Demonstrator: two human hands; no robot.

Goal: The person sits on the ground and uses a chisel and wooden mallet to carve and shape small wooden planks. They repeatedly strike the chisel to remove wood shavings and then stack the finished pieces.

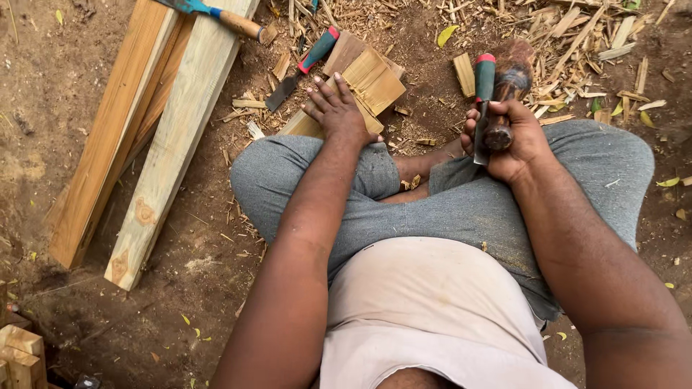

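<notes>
Bare earth strewn with wood chips (577,29) was used as the workplace. A wooden block (364,79) was steadied under the spread, flat left hand (337,112); a mallet (507,86) and chisel (481,94) were gripped together in the closed right hand (508,137), kept ready above the knee.

I see two long planks (155,137) lying side by side on the bare dirt (43,94) at the left, running up toward the top edge. A blue-headed tool with a wooden handle (223,17) rests across their upper ends. Wood chips and splinters (577,36) are scattered thick along the top right, with a few yellow leaves (447,34) among them. Some pale wooden blocks (20,354) sit in the bottom left corner.
</notes>
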